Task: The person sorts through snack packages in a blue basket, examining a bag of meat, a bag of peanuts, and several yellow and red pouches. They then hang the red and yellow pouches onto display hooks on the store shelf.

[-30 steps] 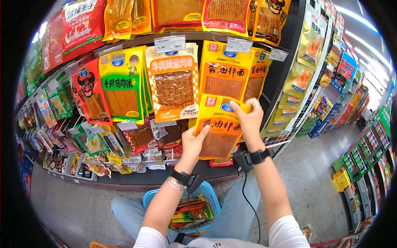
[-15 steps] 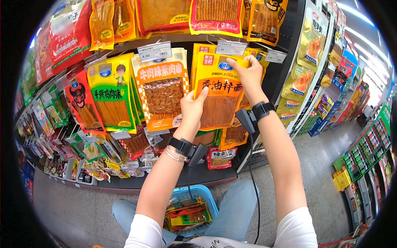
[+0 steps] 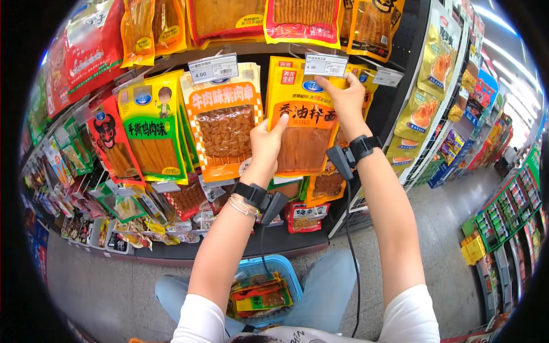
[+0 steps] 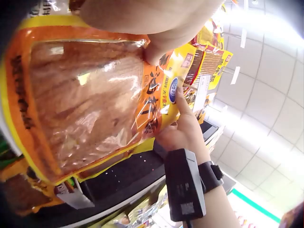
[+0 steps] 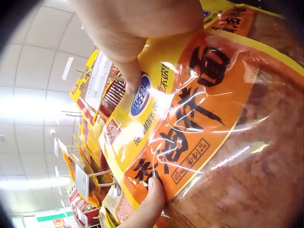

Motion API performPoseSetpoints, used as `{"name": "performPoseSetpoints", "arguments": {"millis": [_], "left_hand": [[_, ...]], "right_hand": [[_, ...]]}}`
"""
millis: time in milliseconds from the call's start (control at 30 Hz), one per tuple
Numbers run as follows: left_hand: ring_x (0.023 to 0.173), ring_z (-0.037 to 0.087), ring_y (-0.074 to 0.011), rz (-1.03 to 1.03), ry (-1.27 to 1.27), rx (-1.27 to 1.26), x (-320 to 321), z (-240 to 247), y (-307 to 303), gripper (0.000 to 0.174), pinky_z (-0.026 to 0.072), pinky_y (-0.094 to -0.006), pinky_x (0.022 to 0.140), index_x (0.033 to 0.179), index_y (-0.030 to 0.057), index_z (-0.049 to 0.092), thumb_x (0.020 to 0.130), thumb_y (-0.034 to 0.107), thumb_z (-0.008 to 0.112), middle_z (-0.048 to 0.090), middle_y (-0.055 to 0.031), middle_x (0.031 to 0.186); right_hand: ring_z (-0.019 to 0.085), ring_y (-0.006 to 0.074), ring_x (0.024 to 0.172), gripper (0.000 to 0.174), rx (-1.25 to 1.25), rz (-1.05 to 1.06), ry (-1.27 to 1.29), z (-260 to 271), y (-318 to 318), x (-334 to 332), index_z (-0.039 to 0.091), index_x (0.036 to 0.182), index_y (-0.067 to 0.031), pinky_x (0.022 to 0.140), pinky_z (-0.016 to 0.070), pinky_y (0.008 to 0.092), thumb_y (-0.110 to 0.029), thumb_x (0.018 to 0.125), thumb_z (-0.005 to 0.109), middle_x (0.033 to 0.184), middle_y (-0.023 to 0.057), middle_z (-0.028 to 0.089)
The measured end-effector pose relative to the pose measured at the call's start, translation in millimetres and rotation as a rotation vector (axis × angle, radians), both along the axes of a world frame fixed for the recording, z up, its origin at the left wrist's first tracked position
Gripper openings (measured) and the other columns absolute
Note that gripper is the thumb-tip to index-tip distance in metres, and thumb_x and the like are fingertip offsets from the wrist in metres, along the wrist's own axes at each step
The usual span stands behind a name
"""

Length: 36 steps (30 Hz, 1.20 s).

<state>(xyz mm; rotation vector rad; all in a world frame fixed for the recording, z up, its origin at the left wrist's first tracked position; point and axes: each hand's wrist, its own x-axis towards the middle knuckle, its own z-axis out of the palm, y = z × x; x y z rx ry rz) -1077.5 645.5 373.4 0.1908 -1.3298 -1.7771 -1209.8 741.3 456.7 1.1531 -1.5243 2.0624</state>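
A shop aisle is shown, grey floor [image 3: 443,228], lined on the near side by a dark display shelf [image 3: 189,252] hung with snack packs. Below it, a blue basket [image 3: 295,280] is seen between the person's legs, partly filled with packets. At the shelf, the yellow-orange packet [image 3: 306,150] is held upright in front of matching packs, just beside a white-and-orange packet [image 3: 226,134]. Whether it is hung on a hook cannot be told. Its left edge is pinched by the left hand [image 3: 267,147], thumb on the front; its upper right corner is pinched by the right hand [image 3: 345,104], thumb near the blue logo. A price tag [image 3: 326,64] is seen right at the packet's top edge.

Handling, judged: probably light, flat and fairly floppy, with slick, glossy film; little risk of breakage, though creasing is possible. Best gripped by the top corners or side margins, with the filled window left unsqueezed.
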Motion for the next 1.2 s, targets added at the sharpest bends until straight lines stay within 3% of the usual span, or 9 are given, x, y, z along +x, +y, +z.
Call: {"name": "performPoseSetpoints", "arguments": {"millis": [200, 433, 533, 700, 1100, 1200], "left_hand": [[0.090, 0.058, -0.0098, -0.030, 0.024, -0.024, -1.3, 10.7, -2.7, 0.028, 0.0446, -0.0253, 0.081, 0.108, -0.0006, 0.061, 0.087, 0.018, 0.065, 0.065, -0.0039, 0.103], [0.091, 0.057, -0.0097, 0.023, -0.021, -0.008, -1.1, 16.8, -2.5, 0.029, 0.0438, -0.0253, 0.081, 0.109, -0.0004, 0.061, 0.087, 0.018, 0.065, 0.064, -0.0037, 0.103], [0.080, 0.055, -0.0071, 0.034, 0.067, 0.011, -2.8, 18.7, 0.3, 0.025, 0.0443, -0.0244, 0.073, 0.100, -0.0030, 0.064, 0.086, 0.017, 0.066, 0.065, -0.0029, 0.092], [0.080, 0.056, -0.0077, 0.022, 0.054, 0.003, -9.3, 15.3, 0.0, 0.024, 0.0451, -0.0246, 0.072, 0.100, -0.0033, 0.064, 0.086, 0.017, 0.066, 0.066, -0.0036, 0.091], [0.080, 0.056, -0.0083, -0.010, 0.073, 0.035, -16.4, 13.1, -0.3, 0.024, 0.0447, -0.0245, 0.072, 0.102, -0.0030, 0.063, 0.088, 0.016, 0.063, 0.065, -0.0036, 0.092], [0.078, 0.056, -0.0082, 0.028, 0.066, 0.035, -19.9, 11.5, 0.0, 0.024, 0.0445, -0.0243, 0.071, 0.102, -0.0029, 0.063, 0.088, 0.016, 0.063, 0.065, -0.0034, 0.091]], "right_hand": [[0.061, 0.0096, 0.077, 0.024, 0.013, -0.058, 0.075, 17.7, -0.7, -8.4, 0.064, 0.089, 0.0013, 0.073, 0.0482, 0.0240, -0.004, 0.068, 0.074, 0.086, 0.0053, 0.068], [0.062, 0.0094, 0.079, 0.027, 0.003, -0.069, 0.101, 21.6, -9.5, -8.2, 0.066, 0.092, -0.0007, 0.072, 0.0490, 0.0241, -0.005, 0.067, 0.075, 0.086, 0.0056, 0.068], [0.061, 0.0090, 0.076, 0.025, 0.024, -0.148, 0.118, 22.4, -9.0, -10.9, 0.065, 0.089, -0.0011, 0.070, 0.0483, 0.0240, -0.006, 0.067, 0.076, 0.084, 0.0052, 0.068], [0.059, 0.0091, 0.073, 0.022, 0.024, -0.167, 0.124, 19.2, -5.5, -21.3, 0.064, 0.081, -0.0013, 0.068, 0.0471, 0.0240, -0.010, 0.066, 0.078, 0.080, 0.0048, 0.067], [0.058, 0.0087, 0.075, 0.023, 0.052, -0.200, 0.182, 13.7, -4.2, -36.6, 0.062, 0.083, -0.0012, 0.069, 0.0466, 0.0254, -0.009, 0.067, 0.077, 0.079, 0.0067, 0.067], [0.061, 0.0145, 0.073, 0.025, 0.073, -0.214, 0.152, 12.2, -2.7, -37.9, 0.062, 0.083, -0.0015, 0.069, 0.0470, 0.0286, -0.013, 0.067, 0.077, 0.078, 0.0101, 0.067]]}}
